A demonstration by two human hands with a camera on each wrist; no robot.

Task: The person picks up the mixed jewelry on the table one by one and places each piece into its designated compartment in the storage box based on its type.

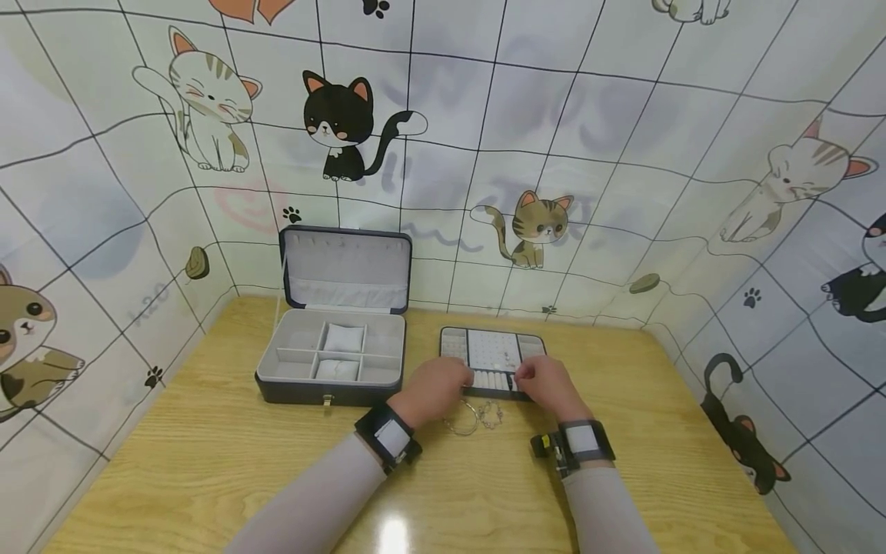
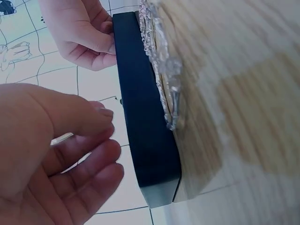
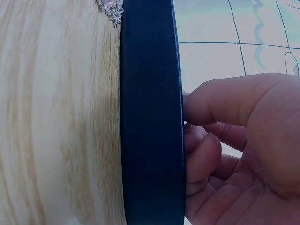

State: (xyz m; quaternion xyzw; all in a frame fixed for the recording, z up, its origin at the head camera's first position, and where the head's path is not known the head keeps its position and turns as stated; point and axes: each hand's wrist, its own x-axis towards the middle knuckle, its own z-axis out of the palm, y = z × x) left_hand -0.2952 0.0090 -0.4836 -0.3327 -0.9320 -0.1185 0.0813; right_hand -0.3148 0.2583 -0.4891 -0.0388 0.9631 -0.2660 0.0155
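I see a wooden table (image 1: 208, 462) boxed in by cat-print walls (image 1: 588, 154). On it, toward the back left, a dark jewellery case (image 1: 331, 362) stands with its lid up, grey compartments showing. Just to its right lies a smaller dark tray (image 1: 492, 352) with a pale insert, and both hands are at its near edge.

My left hand (image 1: 432, 391) sits at the tray's near left corner; in the left wrist view its fingers (image 2: 89, 159) are loosely curled, close to the dark rim (image 2: 145, 122) and apart from it, holding nothing I can make out. My right hand (image 1: 547, 386) is at the near right part of the tray; the right wrist view shows curled fingers (image 3: 201, 150) pressed against the rim (image 3: 150, 117), though whether they pinch something small there I cannot tell.

On the table just in front of the tray, between the wrists, lie a thin bangle (image 1: 462, 422) and a sparkly chain (image 1: 490, 415), the chain touching the tray's edge.
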